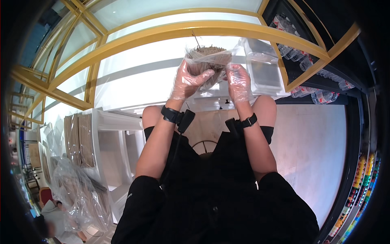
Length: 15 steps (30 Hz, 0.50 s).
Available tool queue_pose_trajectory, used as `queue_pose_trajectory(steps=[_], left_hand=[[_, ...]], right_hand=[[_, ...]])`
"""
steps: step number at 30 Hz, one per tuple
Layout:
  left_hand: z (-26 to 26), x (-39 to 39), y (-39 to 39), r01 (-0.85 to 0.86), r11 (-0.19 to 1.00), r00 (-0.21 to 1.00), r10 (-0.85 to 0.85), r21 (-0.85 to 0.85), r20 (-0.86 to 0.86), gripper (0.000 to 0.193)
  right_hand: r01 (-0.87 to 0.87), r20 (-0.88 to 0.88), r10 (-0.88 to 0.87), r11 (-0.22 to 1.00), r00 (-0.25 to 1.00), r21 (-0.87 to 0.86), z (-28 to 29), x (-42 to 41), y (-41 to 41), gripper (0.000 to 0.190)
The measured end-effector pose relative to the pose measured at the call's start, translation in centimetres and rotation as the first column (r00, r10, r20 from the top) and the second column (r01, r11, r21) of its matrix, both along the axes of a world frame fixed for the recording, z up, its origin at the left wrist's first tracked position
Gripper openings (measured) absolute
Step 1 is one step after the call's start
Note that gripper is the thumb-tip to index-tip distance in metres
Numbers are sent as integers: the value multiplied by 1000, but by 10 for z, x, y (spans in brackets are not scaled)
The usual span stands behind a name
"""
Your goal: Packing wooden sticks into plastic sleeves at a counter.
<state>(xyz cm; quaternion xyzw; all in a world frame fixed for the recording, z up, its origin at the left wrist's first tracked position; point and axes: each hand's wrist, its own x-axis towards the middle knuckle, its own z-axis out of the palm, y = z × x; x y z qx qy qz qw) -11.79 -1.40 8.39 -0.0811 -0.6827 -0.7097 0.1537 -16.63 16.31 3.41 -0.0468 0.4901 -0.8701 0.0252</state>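
A thick bundle of thin brown sticks or strands stands in a clear plastic bag above the white counter. What exactly the strands are cannot be told. One long dark strand sticks out well above the others. My left hand, in a clear disposable glove, grips the bagged bundle from its left, thumb across the front. On the opposite side, my right hand, gloved the same way, pinches the bag near its upper right edge. The bag's plastic partly covers the bundle.
Flat clear plastic bags are stacked at the counter's right. A yellow frame crosses beyond my hands. Plastic-wrapped brown bundles sit on a white shelf unit at left, near a seated person. Bottles stand on dark shelves at right.
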Motion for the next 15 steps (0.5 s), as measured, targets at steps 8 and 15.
queue_pose_trajectory(steps=[8, 15], left_hand=[[2, 9, 7, -44, 999, 998, 43, -23, -40, 52], [3, 9, 1, 3, 1000, 999, -4, 28, 36, 39]], right_hand=[[381, -458, -98, 719, 884, 581, 8, 14, 8, 16], [443, -538, -147, 760, 830, 475, 59, 21, -6, 20]])
